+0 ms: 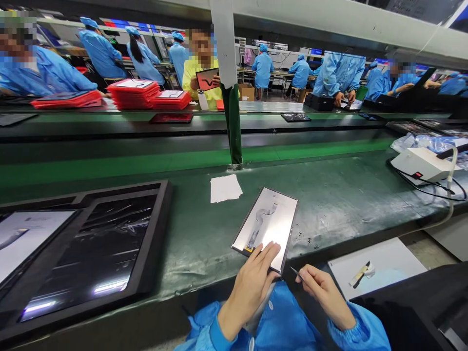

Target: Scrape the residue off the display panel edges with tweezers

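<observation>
A flat silver-backed display panel (281,219) with a curved grey flex cable lies at an angle on the green work surface. My left hand (252,282) rests on its lower end, fingers extended and lying flat, the thumb near the bottom edge. Just right of the panel's lower corner, my right hand (323,292) pinches thin dark tweezers (295,272), their tip pointing toward the panel and apart from it. A stack of white paper squares (225,188) sits behind the panel. Small black scraps (300,235) lie to its right.
A black foam tray (163,209) with panels is at the left. At the right stand a white device (420,165) with cables and a lower white board (380,261). A post (234,126) rises behind the paper. People in blue work across the conveyor, near red stacks (133,95).
</observation>
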### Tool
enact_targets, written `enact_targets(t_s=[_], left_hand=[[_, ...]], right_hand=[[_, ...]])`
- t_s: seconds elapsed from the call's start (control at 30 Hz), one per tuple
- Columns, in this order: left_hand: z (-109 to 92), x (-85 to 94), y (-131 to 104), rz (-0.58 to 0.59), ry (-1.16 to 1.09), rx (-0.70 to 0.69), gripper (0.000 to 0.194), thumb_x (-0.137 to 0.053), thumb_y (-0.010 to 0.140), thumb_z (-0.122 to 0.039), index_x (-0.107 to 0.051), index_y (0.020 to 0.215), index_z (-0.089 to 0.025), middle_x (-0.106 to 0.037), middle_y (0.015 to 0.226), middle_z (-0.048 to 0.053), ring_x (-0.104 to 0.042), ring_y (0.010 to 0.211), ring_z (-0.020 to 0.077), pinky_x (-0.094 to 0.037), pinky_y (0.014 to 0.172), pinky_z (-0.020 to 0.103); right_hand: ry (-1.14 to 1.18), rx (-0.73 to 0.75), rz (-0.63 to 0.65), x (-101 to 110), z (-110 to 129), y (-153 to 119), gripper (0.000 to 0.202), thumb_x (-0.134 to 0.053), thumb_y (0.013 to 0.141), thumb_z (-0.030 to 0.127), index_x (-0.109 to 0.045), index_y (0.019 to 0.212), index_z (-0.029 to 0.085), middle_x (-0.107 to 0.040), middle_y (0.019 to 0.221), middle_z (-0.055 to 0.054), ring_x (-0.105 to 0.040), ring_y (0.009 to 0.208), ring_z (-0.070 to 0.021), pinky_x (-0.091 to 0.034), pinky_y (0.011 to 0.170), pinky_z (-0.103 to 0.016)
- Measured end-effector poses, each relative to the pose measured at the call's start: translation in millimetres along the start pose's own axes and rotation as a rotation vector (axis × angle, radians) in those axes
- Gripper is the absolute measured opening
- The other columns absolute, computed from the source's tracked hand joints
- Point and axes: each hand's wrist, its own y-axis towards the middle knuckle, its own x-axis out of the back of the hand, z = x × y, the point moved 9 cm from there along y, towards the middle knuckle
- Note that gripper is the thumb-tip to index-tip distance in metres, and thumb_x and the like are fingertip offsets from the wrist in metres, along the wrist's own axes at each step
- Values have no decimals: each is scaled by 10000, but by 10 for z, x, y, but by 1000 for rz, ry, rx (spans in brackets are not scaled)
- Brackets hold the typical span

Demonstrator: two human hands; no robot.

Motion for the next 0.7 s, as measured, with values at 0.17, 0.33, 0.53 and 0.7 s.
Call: enact_targets(t_s=[0.17,0.33,0.53,0.7], left_hand=[[-10,25,-8,0,-7,-1,565,-425,1040,-197,-220,1566,-193,-595,1427,117,-539,1348,231,-467,1119,446],[-96,86,73,15,-75,0,517,-578,985,-280,-407,1459,-161,-472,1529,157,-301,1488,311,-396,1152,554],[-187,34,361,21,-156,56,81,-581,950,-161,-627,891,-191,-444,1552,126,-162,1521,355,-315,1159,662],[-143,118,504,-13,-145,59,213,-426,994,-104,-582,873,-184,-538,1478,143,-226,1511,337,-294,1167,664]], right_hand=[[-57,30,-21,-8,-3,-24,561,-500,879,741,-586,784,195,-374,578,62,-344,535,-117,-273,513,-262],[-100,94,-62,30,57,-52,453,-535,921,638,-619,850,199,-555,705,13,-512,646,-154,-395,595,-263],[-261,195,-129,54,222,-125,375,-491,971,565,-620,917,216,-663,812,-20,-629,740,-189,-457,661,-261],[-383,241,-347,213,131,-253,401,-359,1021,544,-598,911,242,-607,656,25,-571,545,-158,-419,551,-255]])
